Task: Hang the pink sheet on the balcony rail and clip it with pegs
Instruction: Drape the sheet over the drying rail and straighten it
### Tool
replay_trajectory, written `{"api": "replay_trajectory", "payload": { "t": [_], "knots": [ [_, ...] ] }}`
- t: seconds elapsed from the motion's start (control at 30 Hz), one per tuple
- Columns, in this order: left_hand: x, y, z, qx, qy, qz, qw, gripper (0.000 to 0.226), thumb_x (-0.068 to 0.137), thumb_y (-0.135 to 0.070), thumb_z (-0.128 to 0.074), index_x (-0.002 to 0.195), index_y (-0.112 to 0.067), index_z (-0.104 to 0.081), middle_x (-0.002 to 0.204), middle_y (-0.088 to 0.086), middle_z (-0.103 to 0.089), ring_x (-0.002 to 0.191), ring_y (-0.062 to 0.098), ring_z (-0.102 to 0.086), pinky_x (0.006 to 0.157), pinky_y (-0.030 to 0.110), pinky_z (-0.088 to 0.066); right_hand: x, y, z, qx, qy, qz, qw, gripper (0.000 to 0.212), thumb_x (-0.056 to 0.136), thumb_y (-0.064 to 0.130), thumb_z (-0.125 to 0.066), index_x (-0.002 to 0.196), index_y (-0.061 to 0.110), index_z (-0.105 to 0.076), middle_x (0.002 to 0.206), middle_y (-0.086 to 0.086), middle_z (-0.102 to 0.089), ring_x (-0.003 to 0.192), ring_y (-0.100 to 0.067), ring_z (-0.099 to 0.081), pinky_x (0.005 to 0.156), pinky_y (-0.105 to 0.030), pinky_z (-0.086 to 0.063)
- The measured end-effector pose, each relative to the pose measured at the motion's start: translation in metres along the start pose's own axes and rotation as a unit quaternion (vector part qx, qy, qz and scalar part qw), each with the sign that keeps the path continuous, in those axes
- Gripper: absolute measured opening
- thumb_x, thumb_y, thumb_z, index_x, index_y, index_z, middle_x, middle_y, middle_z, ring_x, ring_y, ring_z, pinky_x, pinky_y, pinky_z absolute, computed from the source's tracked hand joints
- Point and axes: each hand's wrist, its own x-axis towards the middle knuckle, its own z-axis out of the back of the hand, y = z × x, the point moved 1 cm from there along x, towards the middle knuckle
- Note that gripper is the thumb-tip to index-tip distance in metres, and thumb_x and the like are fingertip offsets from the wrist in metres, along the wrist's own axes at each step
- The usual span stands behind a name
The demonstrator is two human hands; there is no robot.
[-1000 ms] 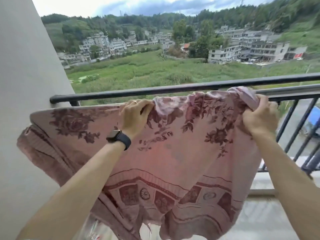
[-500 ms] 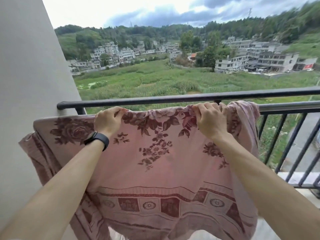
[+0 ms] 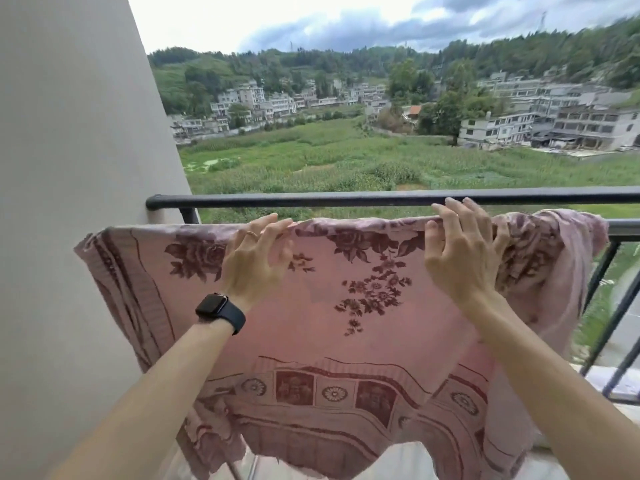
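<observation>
The pink sheet (image 3: 363,327), printed with dark red flowers and a patterned border, hangs over a lower balcony rail whose bare end shows at the right (image 3: 623,227). A second black rail (image 3: 311,200) runs above and behind it. My left hand (image 3: 254,263), with a black watch on the wrist, rests flat on the sheet's top fold, fingers spread. My right hand (image 3: 464,254) lies on the fold further right, fingers apart and reaching toward the upper rail. The sheet's right end is bunched on the rail. No pegs are in view.
A pale wall (image 3: 79,168) stands close on the left, touching the sheet's left edge. Black vertical railing bars (image 3: 599,271) continue to the right. Beyond the rail lie a green field and buildings far below.
Both hands have let go of the sheet's top edge and now lie open on it. The sheet sits spread flatter along the rail. The view has tilted up slightly.
</observation>
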Motion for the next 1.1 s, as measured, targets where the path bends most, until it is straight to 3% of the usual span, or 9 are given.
{"api": "replay_trajectory", "payload": {
  "t": [0.17, 0.37, 0.47, 0.53, 0.6, 0.7, 0.83, 0.9, 1.1],
  "knots": [
    [0.005, 0.093, 0.042, 0.053, 0.021, 0.146, 0.988, 0.041, 0.098, -0.036, -0.050, 0.138, -0.026, -0.052, 0.148, 0.003, -0.048, 0.134, 0.028, -0.045, 0.114, 0.051, -0.029, -0.018, 0.125, -0.036, 0.044, 0.097, 0.153, 0.982, 0.048, 0.093, 0.048, -0.048, 0.134, 0.024, -0.056, 0.147, -0.001, -0.052, 0.143, -0.022, -0.036, 0.118, -0.055, -0.013],
    [-0.006, 0.219, 0.084, 0.114, 0.080, 0.243, 0.960, 0.049, 0.101, -0.043, -0.039, 0.148, -0.028, -0.041, 0.158, 0.003, -0.034, 0.146, 0.024, -0.026, 0.120, 0.047, -0.014, -0.011, 0.252, -0.096, 0.019, 0.201, 0.190, 0.961, 0.065, 0.097, 0.060, -0.031, 0.151, 0.025, -0.037, 0.156, 0.001, -0.041, 0.148, -0.020, -0.028, 0.118, -0.057, -0.008],
    [0.000, 0.262, 0.092, 0.120, 0.132, 0.192, 0.965, 0.049, 0.100, -0.056, -0.032, 0.143, -0.037, -0.046, 0.158, 0.001, -0.034, 0.148, 0.022, -0.024, 0.119, 0.049, -0.015, -0.004, 0.307, -0.129, -0.009, 0.234, 0.183, 0.955, 0.065, 0.100, 0.061, -0.020, 0.154, 0.027, -0.030, 0.156, 0.004, -0.041, 0.146, -0.020, -0.031, 0.117, -0.055, -0.006],
    [0.005, 0.277, 0.091, 0.092, 0.125, 0.145, 0.977, 0.047, 0.098, -0.058, -0.035, 0.132, -0.037, -0.058, 0.150, -0.002, -0.047, 0.145, 0.022, -0.031, 0.118, 0.051, -0.020, -0.004, 0.323, -0.145, -0.031, 0.228, 0.196, 0.953, 0.055, 0.103, 0.055, -0.019, 0.143, 0.029, -0.047, 0.138, 0.003, -0.059, 0.129, -0.024, -0.051, 0.112, -0.052, -0.022],
    [0.007, 0.279, 0.091, 0.034, 0.082, 0.137, 0.986, 0.040, 0.097, -0.054, -0.042, 0.122, -0.035, -0.067, 0.137, -0.002, -0.060, 0.138, 0.021, -0.043, 0.116, 0.050, -0.026, -0.007, 0.320, -0.152, -0.036, 0.170, 0.217, 0.960, 0.046, 0.106, 0.048, -0.025, 0.117, 0.026, -0.064, 0.107, 0.003, -0.072, 0.099, -0.026, -0.066, 0.095, -0.045, -0.038],
    [0.013, 0.257, 0.088, 0.012, -0.016, 0.104, 0.994, 0.028, 0.095, -0.045, -0.055, 0.104, -0.029, -0.076, 0.111, -0.001, -0.074, 0.109, 0.025, -0.067, 0.106, 0.045, -0.040, -0.011, 0.290, -0.149, -0.036, 0.073, 0.218, 0.972, 0.040, 0.106, 0.041, -0.036, 0.098, 0.018, -0.069, 0.086, 0.000, -0.073, 0.077, -0.029, -0.067, 0.082, -0.042, -0.041],
    [0.017, 0.179, 0.061, -0.049, -0.008, -0.024, 0.998, 0.035, 0.095, -0.050, -0.048, 0.099, -0.029, -0.076, 0.097, -0.010, -0.076, 0.097, 0.017, -0.070, 0.095, 0.034, -0.044, -0.014, 0.225, -0.130, -0.049, -0.012, 0.150, 0.987, 0.041, 0.107, 0.038, -0.033, 0.094, 0.014, -0.064, 0.085, -0.006, -0.071, 0.081, -0.033, -0.065, 0.091, -0.046, -0.038],
    [0.015, 0.140, 0.044, -0.048, 0.004, -0.083, 0.995, 0.037, 0.096, -0.051, -0.047, 0.100, -0.029, -0.077, 0.104, -0.012, -0.075, 0.104, 0.015, -0.067, 0.092, 0.035, -0.046, -0.016, 0.198, -0.118, -0.057, -0.022, 0.123, 0.991, 0.044, 0.106, 0.039, -0.031, 0.097, 0.014, -0.066, 0.092, -0.009, -0.072, 0.090, -0.034, -0.062, 0.101, -0.047, -0.035],
    [0.021, 0.161, 0.043, -0.045, 0.016, -0.067, 0.997, 0.031, 0.094, -0.043, -0.055, 0.120, -0.030, -0.065, 0.125, -0.009, -0.066, 0.121, 0.015, -0.055, 0.106, 0.039, -0.035, -0.014, 0.215, -0.104, -0.039, 0.026, 0.018, 0.999, 0.040, 0.095, 0.037, -0.037, 0.113, 0.022, -0.069, 0.118, -0.004, -0.070, 0.114, -0.027, -0.056, 0.115, -0.049, -0.020]
  ]
}}
